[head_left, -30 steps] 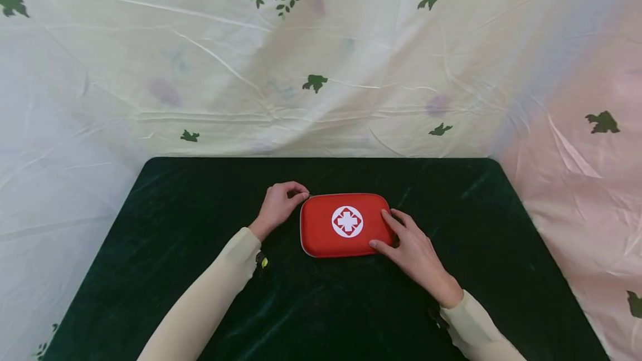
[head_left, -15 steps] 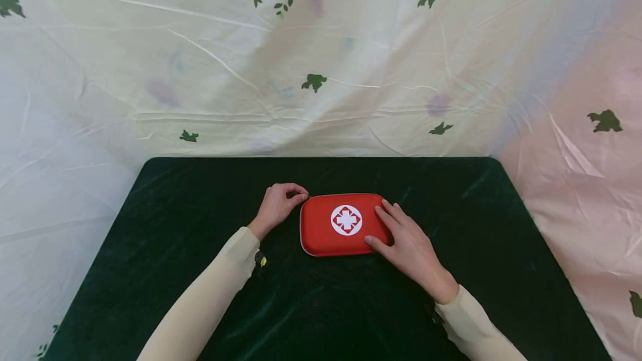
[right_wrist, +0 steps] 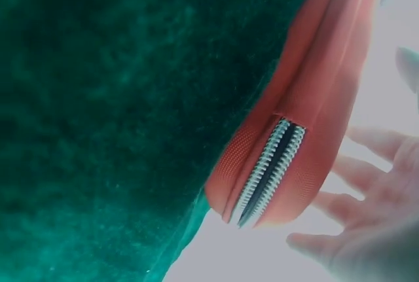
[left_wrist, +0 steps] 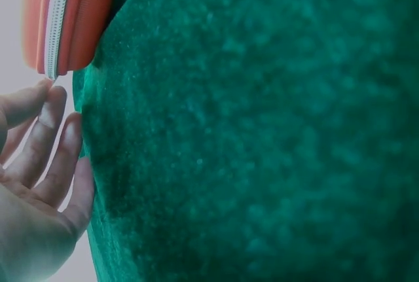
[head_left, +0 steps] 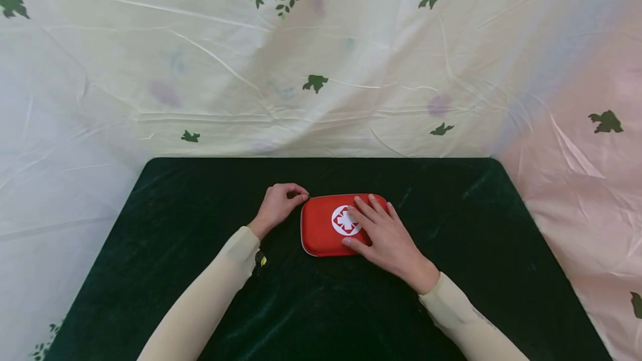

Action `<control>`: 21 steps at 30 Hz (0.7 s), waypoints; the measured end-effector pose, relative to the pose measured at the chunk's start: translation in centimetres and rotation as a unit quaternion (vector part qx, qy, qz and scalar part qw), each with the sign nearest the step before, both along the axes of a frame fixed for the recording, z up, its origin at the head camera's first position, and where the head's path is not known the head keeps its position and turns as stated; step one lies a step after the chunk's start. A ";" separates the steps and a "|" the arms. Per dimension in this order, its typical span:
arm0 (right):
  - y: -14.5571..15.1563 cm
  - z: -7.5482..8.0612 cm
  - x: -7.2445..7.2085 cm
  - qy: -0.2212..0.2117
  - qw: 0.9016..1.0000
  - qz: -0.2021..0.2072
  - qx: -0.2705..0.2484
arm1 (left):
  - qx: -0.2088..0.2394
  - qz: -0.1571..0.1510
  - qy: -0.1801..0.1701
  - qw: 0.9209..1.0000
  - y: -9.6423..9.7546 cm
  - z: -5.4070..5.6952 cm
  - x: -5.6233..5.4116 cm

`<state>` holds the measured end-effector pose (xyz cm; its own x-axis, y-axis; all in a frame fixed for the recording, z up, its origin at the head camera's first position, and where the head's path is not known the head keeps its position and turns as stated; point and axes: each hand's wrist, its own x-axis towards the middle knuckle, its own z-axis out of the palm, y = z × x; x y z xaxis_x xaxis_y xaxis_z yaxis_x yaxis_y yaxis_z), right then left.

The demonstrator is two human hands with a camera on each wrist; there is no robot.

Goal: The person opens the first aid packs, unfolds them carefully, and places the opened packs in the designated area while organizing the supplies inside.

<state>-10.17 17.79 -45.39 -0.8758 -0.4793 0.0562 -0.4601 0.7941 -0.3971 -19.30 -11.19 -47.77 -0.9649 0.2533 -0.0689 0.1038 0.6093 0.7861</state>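
A red first-aid case (head_left: 321, 233) with a white cross emblem lies flat on the dark green cloth. At its back left corner, my left hand (head_left: 278, 205) pinches the small zipper pull between thumb and index finger. The left wrist view shows the silver zipper (left_wrist: 57, 20) running up to those fingertips, its teeth together. My right hand (head_left: 388, 241) rests on the right part of the lid with fingers spread, covering the emblem's edge. In the right wrist view, two rows of zipper teeth (right_wrist: 268, 171) stand apart at one end of the case.
The dark green velvet cloth (head_left: 311, 311) covers the table around the case. Behind and at both sides hangs a pale curtain (head_left: 351, 110) printed with green leaves.
My right hand has slid left from the case's right edge onto the lid, its fingers now reaching the emblem. The left hand stays at the back left corner.
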 end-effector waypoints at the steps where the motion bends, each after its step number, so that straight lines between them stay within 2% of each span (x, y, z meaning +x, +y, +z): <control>1: -0.1 0.0 -0.2 -0.003 1.000 0.005 0.000 | -0.001 -0.001 0.001 1.000 0.0 0.0 0.0; 5: -0.5 -0.4 -0.6 -0.016 1.000 0.018 0.004 | -0.009 -0.003 0.002 1.000 -0.1 0.0 0.0; 11: -0.7 -0.8 -0.9 -0.026 0.999 0.014 0.026 | -0.023 -0.011 0.007 1.000 -0.3 0.0 -0.1; 16: -0.7 -0.7 -1.0 -0.028 0.999 0.011 0.037 | -0.032 -0.019 0.017 0.999 -0.6 0.0 -0.2; 21: -0.6 -0.5 -1.0 -0.030 0.999 0.011 0.038 | -0.033 -0.026 0.011 0.999 -0.8 0.1 -0.4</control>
